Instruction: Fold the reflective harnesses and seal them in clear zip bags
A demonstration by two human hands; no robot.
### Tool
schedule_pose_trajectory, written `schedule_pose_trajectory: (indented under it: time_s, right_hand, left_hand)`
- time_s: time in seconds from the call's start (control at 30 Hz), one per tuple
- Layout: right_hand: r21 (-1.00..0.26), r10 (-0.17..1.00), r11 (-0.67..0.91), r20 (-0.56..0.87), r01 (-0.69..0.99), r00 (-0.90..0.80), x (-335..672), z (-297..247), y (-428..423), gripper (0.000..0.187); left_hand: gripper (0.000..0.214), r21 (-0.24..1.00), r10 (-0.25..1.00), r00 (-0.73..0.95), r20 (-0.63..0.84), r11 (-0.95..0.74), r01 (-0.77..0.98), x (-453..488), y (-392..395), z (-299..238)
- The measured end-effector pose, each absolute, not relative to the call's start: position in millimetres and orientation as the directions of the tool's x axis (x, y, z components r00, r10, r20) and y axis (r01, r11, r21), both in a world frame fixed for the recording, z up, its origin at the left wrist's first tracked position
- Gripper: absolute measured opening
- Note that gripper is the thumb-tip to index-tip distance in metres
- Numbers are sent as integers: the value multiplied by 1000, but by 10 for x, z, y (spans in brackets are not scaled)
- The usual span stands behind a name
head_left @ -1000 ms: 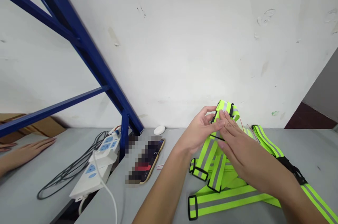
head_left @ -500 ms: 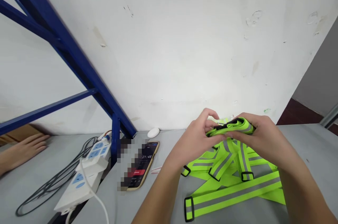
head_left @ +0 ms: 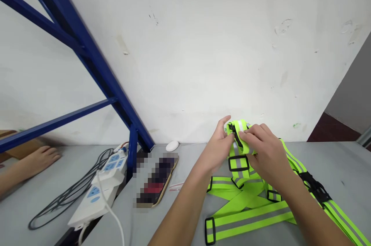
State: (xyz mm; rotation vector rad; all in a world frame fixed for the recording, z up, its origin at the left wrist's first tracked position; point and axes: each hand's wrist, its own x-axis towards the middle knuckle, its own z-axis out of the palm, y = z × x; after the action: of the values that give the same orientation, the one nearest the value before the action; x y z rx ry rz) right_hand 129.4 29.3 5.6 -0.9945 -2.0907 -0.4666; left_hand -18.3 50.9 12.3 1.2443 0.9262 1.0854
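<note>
- Left hand [head_left: 213,149] curls around a folded strap of a reflective safety harness [head_left: 239,137], thumb raised; right hand [head_left: 268,157] pinches the same strap from the other side;
- black slider loop [head_left: 239,163] hangs just below the hands; the rest of the harness lies in crossed lime straps with grey stripes on the counter [head_left: 342,168]; black buckle [head_left: 314,188] sits at right;
- left of the harness: pixelated phone [head_left: 155,182], white round object [head_left: 172,146];
- farther left: blue steel frame [head_left: 132,149], white power strip [head_left: 95,199], black cable [head_left: 69,199], another person's hand [head_left: 40,158] resting on a grey surface [head_left: 49,176].
</note>
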Motion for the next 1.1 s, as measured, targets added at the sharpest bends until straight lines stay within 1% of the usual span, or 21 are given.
schedule_pose_trajectory:
  time_s: [0.1,0.2,0.33,0.4,0.47,0.57,0.63,0.7,0.8,0.83,0.9,0.93,0.97,1.03,1.1]
  right_hand:
    - [-33,544,683,689,730,-478,1301,115,239,45]
    - [-60,547,718,665,693,-509,1333,143,220,49]
    - [-142,571,699,701,701,-427,1387,98,280,45]
    - [-172,592,670,711,722,-379,1406,70,312,43]
    - [-171,606,651,704,739,-371,1412,61,321,42]
    - [-176,657,643,627,745,-419,1409,98,285,45]
    - [-213,703,644,544,735,-458,1412,146,235,47]
    - [-250,733,643,475,724,-487,1421,199,167,45]
    - [-285,755,641,403,713,-518,1432,244,58,45]
    - [-293,761,638,382,712,-525,1429,242,31,48]
    - [-293,766,634,365,715,-530,1411,213,12,64]
    - [-282,766,632,373,722,-524,1396,189,24,72]
    - [-264,763,628,394,732,-513,1381,163,51,76]
    - [-234,758,617,434,752,-487,1364,118,136,74]
    - [-239,749,620,463,748,-474,1381,102,231,74]
  left_hand:
    - [64,994,977,212,9,15,-111,-239,500,156]
    - [65,998,976,214,28,-16,-61,-301,471,212]
    - [71,999,947,321,19,-29,24,-357,412,285]
    - [75,995,940,336,53,-79,63,-353,379,297]
    - [76,986,940,330,89,-130,106,-329,342,293]
    - [79,961,936,341,90,-171,216,-285,283,277]
    - [84,945,928,366,64,-174,276,-267,258,264]
    - [87,944,926,377,35,-155,292,-259,258,245]
    - [89,980,935,354,26,-94,177,-254,303,213]
    - [90,993,938,345,17,-57,107,-250,322,207]
    - [91,998,941,337,-23,42,-50,-236,351,211]
    - [92,987,939,341,-48,96,-125,-226,359,219]
    - [93,971,934,352,-66,142,-195,-216,361,231]
    - [95,929,923,380,-67,196,-313,-202,355,261]
    - [96,898,908,417,-43,218,-382,-216,343,295]
